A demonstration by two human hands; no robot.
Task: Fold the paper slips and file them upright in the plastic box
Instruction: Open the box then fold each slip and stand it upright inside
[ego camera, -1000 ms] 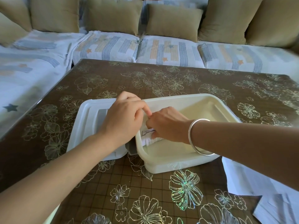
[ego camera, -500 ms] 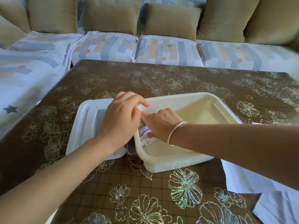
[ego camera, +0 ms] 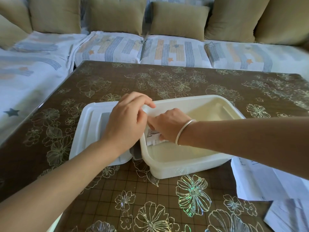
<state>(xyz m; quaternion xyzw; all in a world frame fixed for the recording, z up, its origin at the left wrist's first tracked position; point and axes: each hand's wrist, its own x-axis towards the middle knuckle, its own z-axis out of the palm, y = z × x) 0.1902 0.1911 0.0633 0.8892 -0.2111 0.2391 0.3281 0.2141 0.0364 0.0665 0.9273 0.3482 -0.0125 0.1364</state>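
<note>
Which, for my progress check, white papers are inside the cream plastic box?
The folded printed slips beneath the right hand, at the box's left wall; loose sheets lie outside.

This is a home, a living room by the look of it. A sofa (ego camera: 234,52) runs along the top of the frame and turns down the left edge, its seats dressed in a pale cover (ego camera: 108,47) printed with stripes and little stars. Plump olive cushions (ego camera: 115,15) lean in a row against its back. Tucked into that corner stands a table (ego camera: 167,77) under a glossy brown cloth (ego camera: 117,190) patterned with outlined flowers.
</note>
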